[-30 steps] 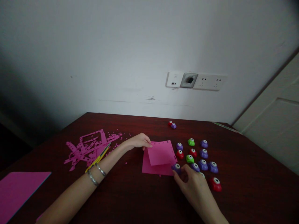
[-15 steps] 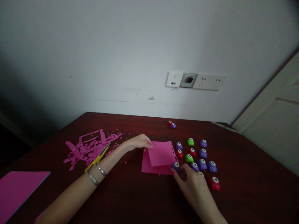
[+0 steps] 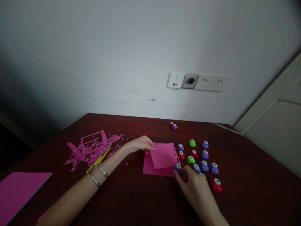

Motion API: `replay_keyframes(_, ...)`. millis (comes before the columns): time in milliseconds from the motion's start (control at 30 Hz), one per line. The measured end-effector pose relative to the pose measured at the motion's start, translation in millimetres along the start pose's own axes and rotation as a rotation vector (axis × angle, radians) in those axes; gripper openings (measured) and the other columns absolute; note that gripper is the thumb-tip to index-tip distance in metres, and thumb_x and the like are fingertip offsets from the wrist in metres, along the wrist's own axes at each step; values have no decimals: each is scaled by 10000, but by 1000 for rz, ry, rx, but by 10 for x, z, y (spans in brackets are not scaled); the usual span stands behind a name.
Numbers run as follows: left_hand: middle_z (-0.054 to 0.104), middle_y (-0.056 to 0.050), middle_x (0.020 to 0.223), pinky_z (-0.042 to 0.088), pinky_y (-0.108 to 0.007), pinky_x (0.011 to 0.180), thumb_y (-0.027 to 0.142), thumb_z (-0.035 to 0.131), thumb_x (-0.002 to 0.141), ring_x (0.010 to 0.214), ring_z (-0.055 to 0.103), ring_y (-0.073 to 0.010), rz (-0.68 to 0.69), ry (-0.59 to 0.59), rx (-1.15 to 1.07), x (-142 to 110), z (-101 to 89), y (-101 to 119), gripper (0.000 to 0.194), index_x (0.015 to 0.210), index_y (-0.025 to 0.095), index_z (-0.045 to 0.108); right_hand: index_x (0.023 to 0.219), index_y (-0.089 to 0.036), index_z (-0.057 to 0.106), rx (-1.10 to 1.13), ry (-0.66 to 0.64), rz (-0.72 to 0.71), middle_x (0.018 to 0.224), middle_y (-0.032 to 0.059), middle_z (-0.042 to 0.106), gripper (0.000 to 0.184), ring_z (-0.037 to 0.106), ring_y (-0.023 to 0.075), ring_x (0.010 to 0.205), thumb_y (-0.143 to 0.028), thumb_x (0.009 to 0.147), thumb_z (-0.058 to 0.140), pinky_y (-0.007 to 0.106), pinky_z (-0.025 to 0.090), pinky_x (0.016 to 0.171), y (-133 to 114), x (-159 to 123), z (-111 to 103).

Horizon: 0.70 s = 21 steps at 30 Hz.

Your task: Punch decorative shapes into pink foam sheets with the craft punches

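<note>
My left hand (image 3: 142, 143) pinches the upper left corner of a small pink paper square (image 3: 163, 157) with punched holes along its top and right edges. That square lies partly over a larger pink sheet (image 3: 148, 169) on the table. At the square's lower right corner is a purple craft paper punch (image 3: 178, 168). The thumb and fingers of my right hand (image 3: 194, 185) are closed around it; some fingers are hidden. Other purple, red and green punches, such as a red punch (image 3: 216, 185), stand close by on the right.
Pink paper offcuts (image 3: 82, 153) and tiny punched bits lie on the left of the dark table (image 3: 131, 197). A yellow cutter (image 3: 98, 159) rests beside my left forearm. More pink sheets (image 3: 21, 191) lie at the front left. Two punches (image 3: 174, 126) stand near the wall.
My left hand and the small pink square have shifted slightly right and toward me. My right hand stays on the purple punch in nearly the same spot.
</note>
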<state>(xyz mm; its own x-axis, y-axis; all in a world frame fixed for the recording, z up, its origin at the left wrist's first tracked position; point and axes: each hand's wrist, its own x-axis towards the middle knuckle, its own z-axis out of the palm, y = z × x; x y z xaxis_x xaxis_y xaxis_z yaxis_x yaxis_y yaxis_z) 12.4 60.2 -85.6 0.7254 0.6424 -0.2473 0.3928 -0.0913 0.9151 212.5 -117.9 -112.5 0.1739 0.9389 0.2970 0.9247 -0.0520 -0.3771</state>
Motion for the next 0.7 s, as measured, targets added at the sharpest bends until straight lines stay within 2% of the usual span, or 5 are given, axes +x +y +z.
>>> replay_keyframes(467,578,-1,541,287,-223,475,305,692,632,507,520,-88,-14,16,-44,-8,0,16,198,669,119,637,623,-223,444,-83,69,-14,513,-19,570,268,569,175,445,-397,806,534,260,336,446,12,19,-36)
replay_keyframes(700,589,-8,568,309,-220,481,320,696,636,519,525,-89,-12,-9,-24,-21,39,38,215,693,118,648,625,-221,447,-25,53,-42,521,-20,571,248,570,161,452,-364,810,530,254,351,453,-10,3,-10)
